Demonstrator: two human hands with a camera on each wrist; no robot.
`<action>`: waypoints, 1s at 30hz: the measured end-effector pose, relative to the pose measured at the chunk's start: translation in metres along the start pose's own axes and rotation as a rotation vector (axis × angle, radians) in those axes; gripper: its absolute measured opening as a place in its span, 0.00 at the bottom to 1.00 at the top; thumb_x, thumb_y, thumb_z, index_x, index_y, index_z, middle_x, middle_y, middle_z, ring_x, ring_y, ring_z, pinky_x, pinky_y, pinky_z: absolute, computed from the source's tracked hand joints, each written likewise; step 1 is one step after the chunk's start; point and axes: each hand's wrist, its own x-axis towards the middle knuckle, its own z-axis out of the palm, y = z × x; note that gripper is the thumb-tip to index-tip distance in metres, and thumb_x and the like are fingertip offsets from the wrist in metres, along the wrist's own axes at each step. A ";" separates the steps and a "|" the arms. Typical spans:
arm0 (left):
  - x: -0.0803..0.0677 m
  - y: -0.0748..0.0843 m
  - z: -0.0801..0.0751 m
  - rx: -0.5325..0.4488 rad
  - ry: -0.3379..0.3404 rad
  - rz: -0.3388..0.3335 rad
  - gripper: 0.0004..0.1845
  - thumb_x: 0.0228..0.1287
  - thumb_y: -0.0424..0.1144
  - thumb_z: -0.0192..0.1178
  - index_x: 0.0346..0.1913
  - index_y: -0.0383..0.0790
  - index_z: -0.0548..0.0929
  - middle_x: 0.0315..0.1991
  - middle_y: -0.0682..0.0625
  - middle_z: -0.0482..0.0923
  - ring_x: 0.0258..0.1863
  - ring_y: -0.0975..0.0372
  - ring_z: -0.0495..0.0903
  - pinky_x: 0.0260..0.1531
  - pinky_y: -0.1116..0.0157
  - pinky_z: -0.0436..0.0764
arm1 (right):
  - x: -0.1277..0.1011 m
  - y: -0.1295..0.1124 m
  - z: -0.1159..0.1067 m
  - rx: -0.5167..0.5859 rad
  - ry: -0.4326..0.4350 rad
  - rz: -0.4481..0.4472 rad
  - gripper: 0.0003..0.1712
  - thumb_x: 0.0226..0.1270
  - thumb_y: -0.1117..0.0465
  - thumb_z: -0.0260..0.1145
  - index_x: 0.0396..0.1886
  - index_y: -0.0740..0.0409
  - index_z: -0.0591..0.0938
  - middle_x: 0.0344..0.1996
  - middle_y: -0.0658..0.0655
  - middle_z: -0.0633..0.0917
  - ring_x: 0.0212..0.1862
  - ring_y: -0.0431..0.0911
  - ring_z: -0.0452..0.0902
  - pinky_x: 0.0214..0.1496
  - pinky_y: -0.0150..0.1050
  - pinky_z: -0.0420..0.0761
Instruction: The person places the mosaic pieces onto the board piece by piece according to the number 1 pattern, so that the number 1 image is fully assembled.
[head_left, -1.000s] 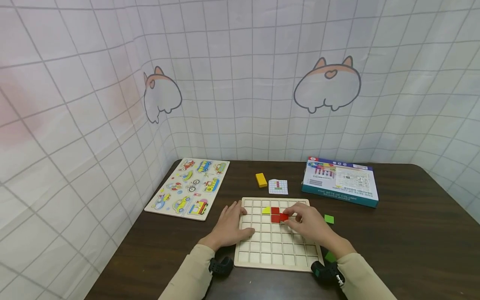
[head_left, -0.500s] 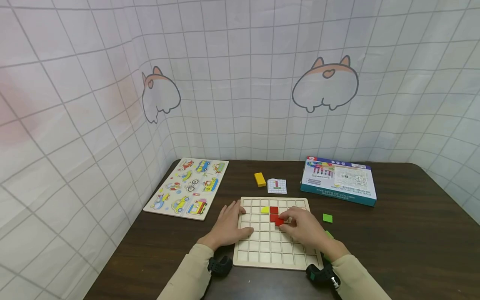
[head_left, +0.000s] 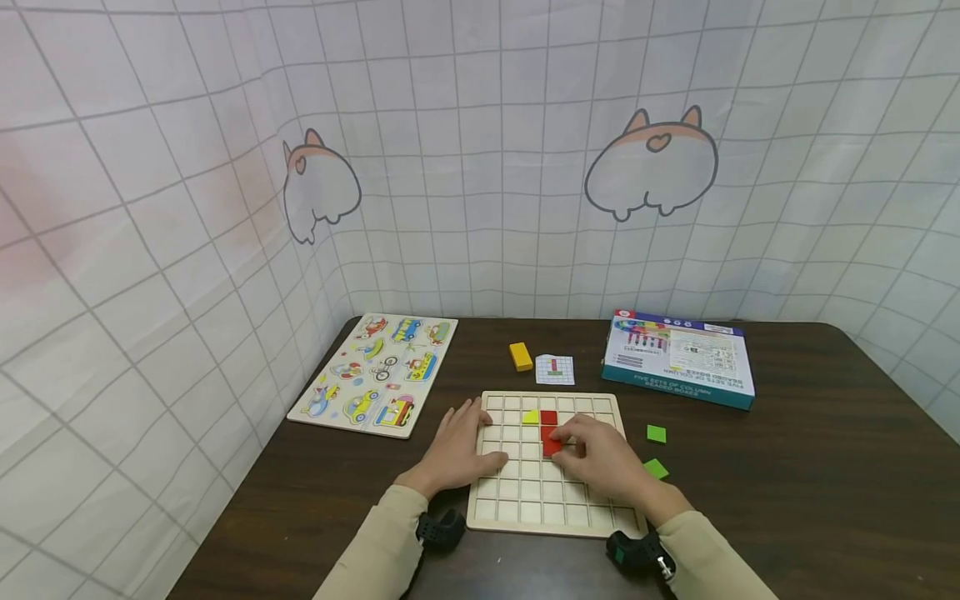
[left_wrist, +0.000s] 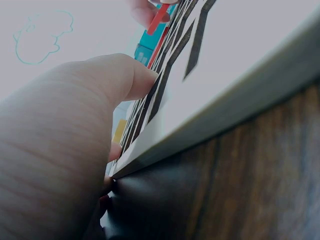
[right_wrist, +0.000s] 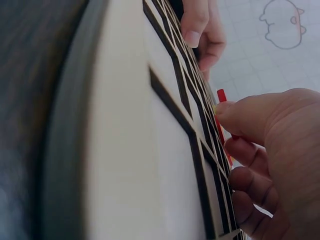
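Observation:
A pale wooden grid board [head_left: 528, 491] lies on the dark table. My left hand [head_left: 452, 450] rests along its left edge, fingers extended and the thumb over the squares. With thumb and fingertips my right hand [head_left: 606, 460] pinches a red square tile [head_left: 551, 448]. In the left wrist view this tile [left_wrist: 158, 19] is tilted, one edge toward the board. It overlaps a second red tile [head_left: 548, 432] partly covered by my fingers. Another red tile [head_left: 548, 417] sits in the square beyond, with a yellow rounded piece [head_left: 530, 417] to its left.
Green tiles [head_left: 656, 434] lie right of the board. Behind it are a yellow block [head_left: 521, 357] and a small grid card [head_left: 554, 370] with a coloured pattern. A vehicle picture board [head_left: 375, 375] lies left; a flat box [head_left: 678, 358] lies back right.
My right hand has moved the pinched red tile left and toward me, from beside the two placed red tiles to just below them in their column. My left hand has stayed put.

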 end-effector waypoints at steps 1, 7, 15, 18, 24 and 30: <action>0.000 0.000 0.000 0.001 -0.001 -0.003 0.31 0.55 0.56 0.63 0.55 0.40 0.71 0.74 0.39 0.55 0.76 0.48 0.49 0.74 0.48 0.43 | 0.000 0.000 0.000 -0.003 0.000 -0.001 0.12 0.59 0.57 0.73 0.44 0.46 0.86 0.35 0.40 0.79 0.31 0.40 0.69 0.28 0.32 0.71; 0.000 0.000 0.001 0.002 -0.003 -0.011 0.30 0.55 0.57 0.63 0.54 0.42 0.70 0.74 0.39 0.55 0.76 0.49 0.49 0.74 0.49 0.44 | -0.001 -0.002 0.002 -0.027 0.011 -0.002 0.11 0.59 0.58 0.73 0.43 0.46 0.86 0.35 0.41 0.79 0.30 0.40 0.69 0.28 0.32 0.70; -0.001 0.001 0.001 0.002 -0.005 -0.014 0.29 0.55 0.57 0.63 0.53 0.42 0.70 0.75 0.38 0.54 0.76 0.49 0.49 0.74 0.49 0.44 | -0.001 -0.002 0.004 -0.038 0.014 0.012 0.11 0.59 0.58 0.73 0.43 0.45 0.86 0.34 0.41 0.79 0.30 0.40 0.68 0.28 0.32 0.69; -0.001 0.001 0.001 0.001 -0.005 -0.014 0.30 0.55 0.57 0.63 0.53 0.41 0.70 0.75 0.38 0.54 0.76 0.49 0.49 0.74 0.48 0.44 | 0.000 -0.002 0.004 -0.038 0.017 0.015 0.11 0.59 0.58 0.73 0.42 0.44 0.87 0.34 0.40 0.79 0.30 0.39 0.68 0.28 0.32 0.69; 0.000 0.001 0.000 -0.005 0.001 -0.013 0.30 0.54 0.57 0.63 0.54 0.41 0.71 0.74 0.38 0.55 0.76 0.48 0.49 0.74 0.48 0.44 | 0.001 -0.002 0.004 -0.040 0.017 0.013 0.11 0.58 0.57 0.74 0.42 0.45 0.87 0.34 0.40 0.79 0.30 0.39 0.69 0.28 0.32 0.70; 0.001 -0.001 0.001 0.000 0.001 -0.008 0.30 0.54 0.57 0.62 0.53 0.42 0.71 0.74 0.38 0.54 0.76 0.48 0.49 0.74 0.48 0.44 | 0.000 -0.001 0.004 -0.042 0.017 0.011 0.13 0.58 0.57 0.74 0.43 0.47 0.87 0.35 0.41 0.79 0.30 0.39 0.68 0.29 0.32 0.70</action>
